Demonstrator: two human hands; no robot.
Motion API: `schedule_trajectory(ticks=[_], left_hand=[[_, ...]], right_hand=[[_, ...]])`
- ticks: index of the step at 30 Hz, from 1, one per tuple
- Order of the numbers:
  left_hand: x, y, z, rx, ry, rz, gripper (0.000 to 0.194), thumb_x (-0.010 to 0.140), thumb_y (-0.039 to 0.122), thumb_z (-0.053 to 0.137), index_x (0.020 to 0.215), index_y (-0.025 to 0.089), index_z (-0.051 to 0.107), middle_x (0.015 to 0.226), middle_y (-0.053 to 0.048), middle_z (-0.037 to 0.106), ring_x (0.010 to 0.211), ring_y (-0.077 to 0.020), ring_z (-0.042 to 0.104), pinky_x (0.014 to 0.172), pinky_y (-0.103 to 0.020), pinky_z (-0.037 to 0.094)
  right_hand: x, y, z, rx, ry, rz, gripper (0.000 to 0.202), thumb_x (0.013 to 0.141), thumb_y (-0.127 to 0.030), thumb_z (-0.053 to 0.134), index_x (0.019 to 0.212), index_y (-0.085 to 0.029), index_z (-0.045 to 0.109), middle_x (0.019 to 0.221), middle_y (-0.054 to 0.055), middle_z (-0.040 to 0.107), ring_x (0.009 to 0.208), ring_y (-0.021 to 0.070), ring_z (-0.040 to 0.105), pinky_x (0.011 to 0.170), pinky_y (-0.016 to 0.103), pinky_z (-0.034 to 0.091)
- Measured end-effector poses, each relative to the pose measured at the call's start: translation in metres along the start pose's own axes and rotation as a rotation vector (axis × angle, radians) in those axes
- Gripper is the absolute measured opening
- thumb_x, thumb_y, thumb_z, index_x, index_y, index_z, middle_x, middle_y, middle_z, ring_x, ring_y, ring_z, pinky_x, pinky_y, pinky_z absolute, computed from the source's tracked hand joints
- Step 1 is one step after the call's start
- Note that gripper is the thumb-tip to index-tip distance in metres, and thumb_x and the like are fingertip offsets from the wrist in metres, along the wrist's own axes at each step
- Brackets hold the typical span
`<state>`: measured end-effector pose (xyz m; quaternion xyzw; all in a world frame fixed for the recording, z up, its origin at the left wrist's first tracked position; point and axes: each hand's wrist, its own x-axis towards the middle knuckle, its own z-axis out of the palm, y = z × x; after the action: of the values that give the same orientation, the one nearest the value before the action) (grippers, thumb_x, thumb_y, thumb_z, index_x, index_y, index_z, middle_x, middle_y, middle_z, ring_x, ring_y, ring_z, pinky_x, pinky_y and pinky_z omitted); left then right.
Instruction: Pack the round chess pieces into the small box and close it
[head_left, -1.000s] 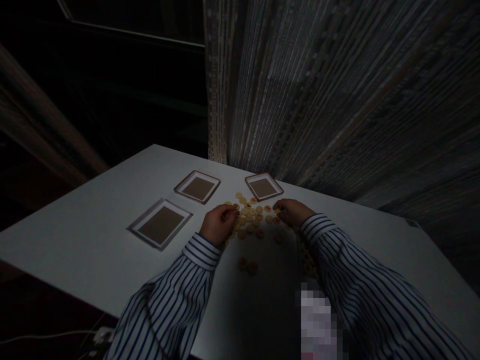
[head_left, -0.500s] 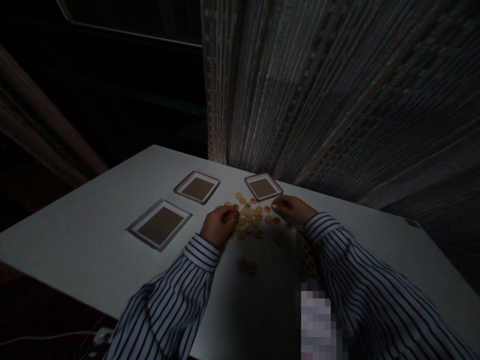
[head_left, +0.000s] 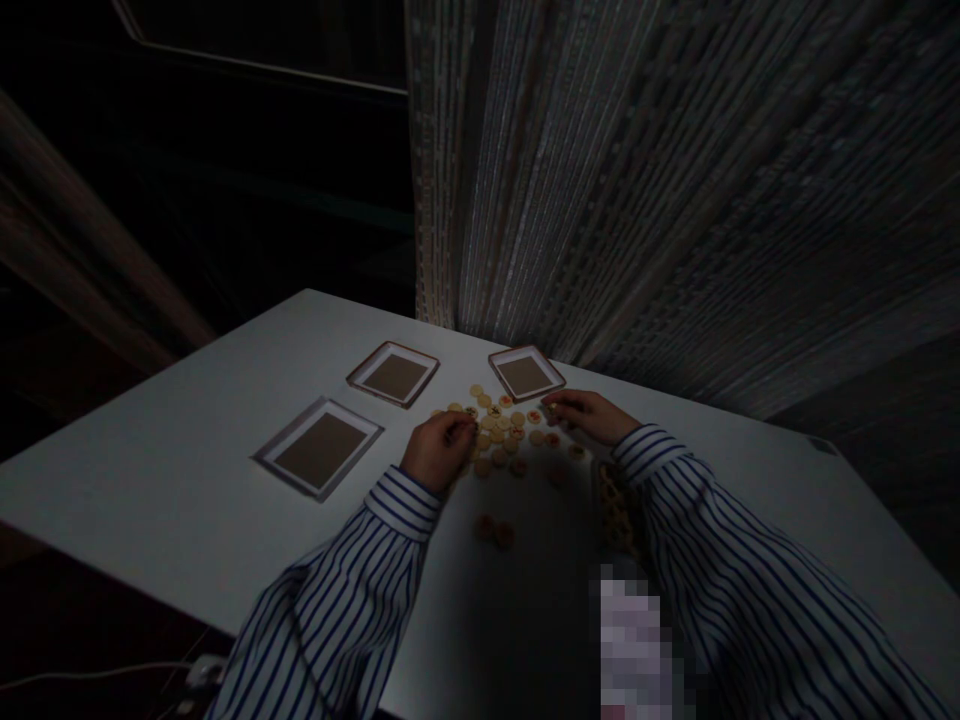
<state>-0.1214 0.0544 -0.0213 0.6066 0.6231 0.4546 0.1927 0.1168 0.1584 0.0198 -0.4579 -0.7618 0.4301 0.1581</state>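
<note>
Several round, pale wooden discs (head_left: 499,437), some with red or black marks, lie loosely spread on the white table (head_left: 195,470). At the left edge of this spread my left hand (head_left: 439,445) is closed, fingertips pinched; what it holds, if anything, is too dark to make out. On the right side my right hand (head_left: 592,415) pinches a small disc (head_left: 553,408) between thumb and fingers. Two reddish discs (head_left: 495,531) lie apart, nearer the front. More discs fill a dark container (head_left: 615,515) beneath my right forearm.
Three shallow square trays with brown bottoms stand beyond and left of the discs: one back right (head_left: 527,374), one back centre (head_left: 394,374), one left (head_left: 320,448). A striped curtain (head_left: 510,200) hangs behind the table. A white cable (head_left: 112,672) runs at lower left.
My right hand has shifted slightly to the right, and the disc at its fingertips now shows darker. The left hand is almost unmoved.
</note>
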Motion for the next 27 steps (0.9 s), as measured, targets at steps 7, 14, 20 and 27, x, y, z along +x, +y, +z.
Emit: schedule_trajectory(ticks=[7, 14, 20, 27], left_hand=[[0.0008, 0.0018, -0.0023, 0.024, -0.027, 0.003, 0.021, 0.074, 0.028, 0.052, 0.085, 0.016, 0.066, 0.075, -0.005, 0.066, 0.067, -0.0148, 0.059, 0.062, -0.025, 0.046], [0.0005, -0.0015, -0.0002, 0.016, -0.013, 0.008, 0.021, 0.075, 0.029, 0.052, 0.084, 0.017, 0.065, 0.075, -0.004, 0.066, 0.068, -0.0152, 0.059, 0.062, -0.026, 0.046], [0.0007, -0.0001, -0.0013, 0.017, -0.012, -0.005, 0.022, 0.074, 0.03, 0.052, 0.084, 0.016, 0.066, 0.075, -0.004, 0.066, 0.069, -0.0149, 0.059, 0.063, -0.025, 0.047], [0.0006, 0.0031, -0.0033, 0.025, -0.012, -0.008, 0.021, 0.074, 0.029, 0.052, 0.083, 0.017, 0.066, 0.072, -0.003, 0.065, 0.066, -0.0146, 0.059, 0.063, -0.026, 0.047]], right_hand=[[-0.0011, -0.0027, -0.0012, -0.021, 0.028, -0.022, 0.028, 0.069, -0.022, 0.058, 0.096, -0.014, 0.061, 0.067, -0.002, 0.057, 0.059, 0.0096, 0.05, 0.057, 0.023, 0.041], [-0.0015, -0.0013, -0.0019, 0.011, 0.04, -0.002, 0.032, 0.068, -0.017, 0.057, 0.099, -0.014, 0.06, 0.067, -0.001, 0.061, 0.061, 0.0105, 0.054, 0.056, 0.022, 0.041], [-0.0047, -0.0021, -0.0037, 0.03, 0.028, 0.014, 0.03, 0.074, -0.017, 0.052, 0.104, -0.015, 0.056, 0.064, 0.0, 0.063, 0.06, 0.0113, 0.057, 0.054, 0.021, 0.043], [-0.0098, -0.0044, -0.0079, -0.017, 0.063, 0.018, 0.03, 0.079, -0.018, 0.047, 0.107, -0.015, 0.058, 0.073, 0.003, 0.064, 0.063, 0.011, 0.056, 0.052, 0.02, 0.041]])
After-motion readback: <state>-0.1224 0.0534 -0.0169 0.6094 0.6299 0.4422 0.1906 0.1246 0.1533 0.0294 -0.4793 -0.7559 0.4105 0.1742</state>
